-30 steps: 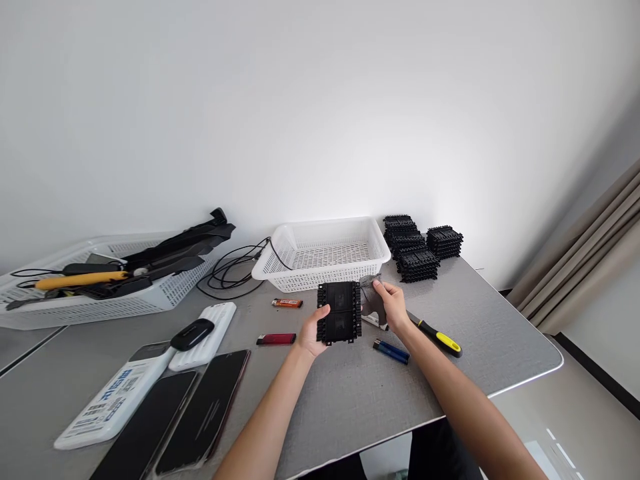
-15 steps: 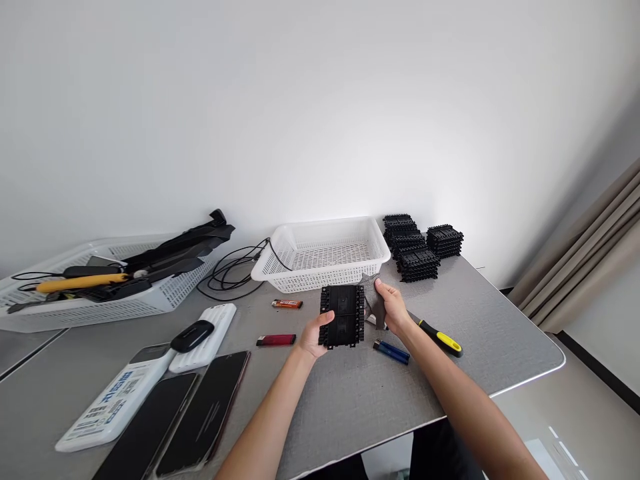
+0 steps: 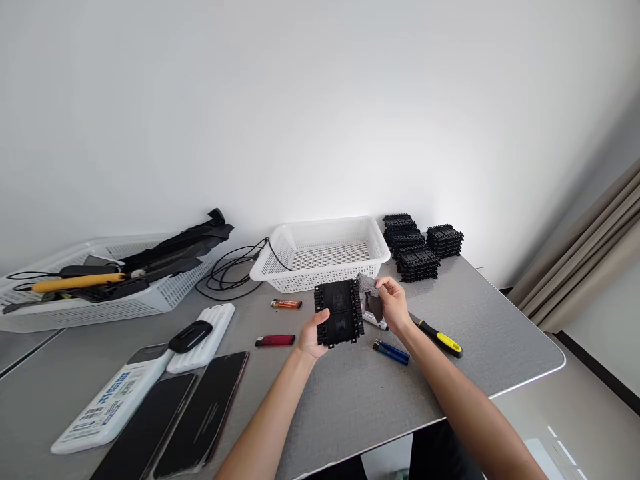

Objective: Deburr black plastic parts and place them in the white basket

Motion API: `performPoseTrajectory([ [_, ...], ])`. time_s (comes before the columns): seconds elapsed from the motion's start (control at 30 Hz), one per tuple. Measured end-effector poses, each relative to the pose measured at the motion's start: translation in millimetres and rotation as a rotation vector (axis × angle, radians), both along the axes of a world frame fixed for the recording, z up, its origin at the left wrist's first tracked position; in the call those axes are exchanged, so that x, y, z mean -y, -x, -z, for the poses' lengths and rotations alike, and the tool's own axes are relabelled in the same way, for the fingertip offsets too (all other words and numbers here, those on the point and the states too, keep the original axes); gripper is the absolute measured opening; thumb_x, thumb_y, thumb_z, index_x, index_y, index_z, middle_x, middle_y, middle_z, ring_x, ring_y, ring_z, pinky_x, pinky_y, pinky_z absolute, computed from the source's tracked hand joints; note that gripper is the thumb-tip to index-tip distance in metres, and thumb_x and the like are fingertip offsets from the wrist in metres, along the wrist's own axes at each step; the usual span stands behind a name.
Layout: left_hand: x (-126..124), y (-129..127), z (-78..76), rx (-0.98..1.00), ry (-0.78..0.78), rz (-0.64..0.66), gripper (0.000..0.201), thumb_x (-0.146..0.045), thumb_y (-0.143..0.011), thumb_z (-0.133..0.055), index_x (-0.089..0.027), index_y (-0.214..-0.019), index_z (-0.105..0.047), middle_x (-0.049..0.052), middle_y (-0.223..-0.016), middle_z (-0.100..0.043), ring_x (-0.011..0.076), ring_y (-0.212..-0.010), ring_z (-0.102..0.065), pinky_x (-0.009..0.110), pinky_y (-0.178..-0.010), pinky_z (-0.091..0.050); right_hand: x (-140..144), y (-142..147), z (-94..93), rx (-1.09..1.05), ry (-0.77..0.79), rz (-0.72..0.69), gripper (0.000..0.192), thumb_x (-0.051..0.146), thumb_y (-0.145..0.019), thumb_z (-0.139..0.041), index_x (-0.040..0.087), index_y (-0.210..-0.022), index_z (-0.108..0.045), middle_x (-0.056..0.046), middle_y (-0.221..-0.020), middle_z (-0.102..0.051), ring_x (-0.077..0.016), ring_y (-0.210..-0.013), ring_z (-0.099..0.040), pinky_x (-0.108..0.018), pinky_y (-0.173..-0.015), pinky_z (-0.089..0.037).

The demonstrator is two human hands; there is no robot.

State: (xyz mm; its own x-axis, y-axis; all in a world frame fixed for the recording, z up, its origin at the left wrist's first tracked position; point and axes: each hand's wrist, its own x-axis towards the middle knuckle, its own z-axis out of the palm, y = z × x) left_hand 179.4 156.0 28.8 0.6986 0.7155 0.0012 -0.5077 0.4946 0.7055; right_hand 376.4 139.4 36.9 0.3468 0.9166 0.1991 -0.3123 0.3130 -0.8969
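Grey and cloth-like, our table (image 3: 350, 400) runs out toward a plain white wall. Nearest to us on the left lie two dark phones (image 3: 175, 420) side by side, with a white printed box (image 3: 107, 403) and a white ribbed case (image 3: 200, 337) just beyond them. Our left hand (image 3: 311, 337) is closed on the lower left edge of a black plastic part (image 3: 339, 312), holding it tilted just above the table at its middle. Our right hand (image 3: 394, 307) pinches a small grey piece of cloth (image 3: 369, 297) against that part's right edge. A blue lighter (image 3: 391, 352) lies just below the right hand, a red lighter (image 3: 275, 341) left of the left hand, an orange lighter (image 3: 286, 304) a little farther back. A yellow-tipped tool (image 3: 440, 339) lies beside our right wrist. Behind the part stands a white basket (image 3: 370, 253), with stacks of black parts (image 3: 417, 247) to its right and a black cable (image 3: 230, 270) to its left. A larger basket (image 3: 165, 297) of tools sits far left.
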Motion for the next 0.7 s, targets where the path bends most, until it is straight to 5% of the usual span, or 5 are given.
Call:
performPoseTrajectory([
  [0.2, 3, -3, -2.1, 0.089, -0.038, -0.021, 0.061, -0.045, -0.075, -0.066, -0.016, -0.129, -0.059, 0.016, -0.128, -0.064, 0.0378, -0.131, -0.047, 0.056, -0.112, -0.033, 0, -1, -1.4, 0.018, 0.02, 0.078, 0.017, 0.033, -0.071, -0.061, 0.018, -0.068, -0.068, -0.005, -0.099, -0.069, -0.0177, -0.079, -0.061, -0.026, -0.064, -0.045],
  [0.5, -1, 2, 5.6, 0.035, -0.014, -0.021, 0.059, -0.043, -0.072, -0.07, -0.014, -0.123, -0.062, 0.017, -0.125, -0.065, 0.0379, -0.131, -0.048, 0.054, -0.111, -0.034, 10, 4, -11.0, 0.289, -0.004, 0.002, 0.027, 0.041, -0.079, -0.065, 0.018, -0.092, -0.07, -0.012, -0.131, -0.059, -0.0287, -0.119, -0.053, -0.035, -0.088, -0.047],
  [0.7, -1, 4, 11.7, -0.007, -0.001, 0.008, 0.06, -0.04, -0.07, -0.072, -0.015, -0.123, -0.062, 0.018, -0.121, -0.067, 0.0382, -0.127, -0.052, 0.053, -0.108, -0.04, 7, 6, -7.2, 0.057, 0.028, -0.217, 0.032, 0.037, -0.067, -0.08, 0.019, -0.087, -0.061, -0.004, -0.091, -0.07, -0.0185, -0.082, -0.064, -0.028, -0.073, -0.05],
])
